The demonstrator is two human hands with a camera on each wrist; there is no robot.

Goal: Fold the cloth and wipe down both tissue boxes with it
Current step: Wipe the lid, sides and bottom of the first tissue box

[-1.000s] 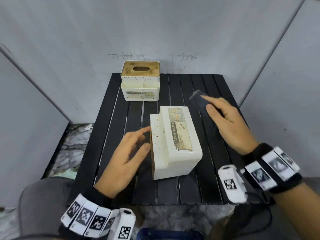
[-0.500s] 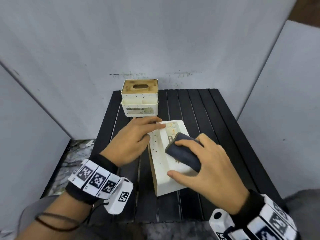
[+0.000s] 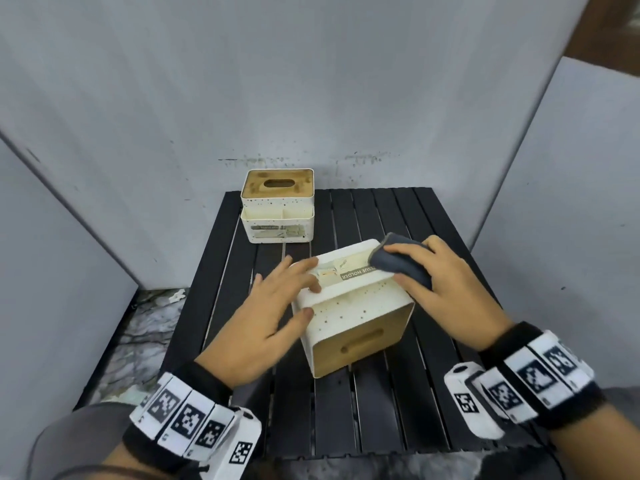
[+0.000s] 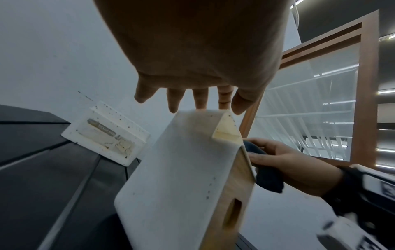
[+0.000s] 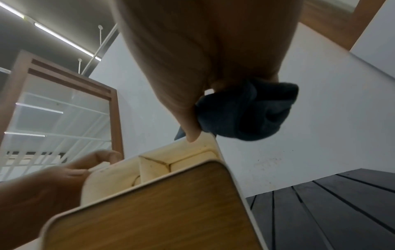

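R hand point(image 3: 450, 289) gripping cloth point(image 3: 401, 263), L hand point(image 3: 263, 320) flat

near tissue box point(image 3: 349, 296) | label point(image 3: 358, 273) | reads "TISSUE HOLDER", upside down

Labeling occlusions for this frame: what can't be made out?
- Near tissue box: label partly covered by the left hand and the cloth, head view.
- Far tissue box: label print too small, head view.
- Right hand: fingertips hidden behind the cloth, right wrist view.
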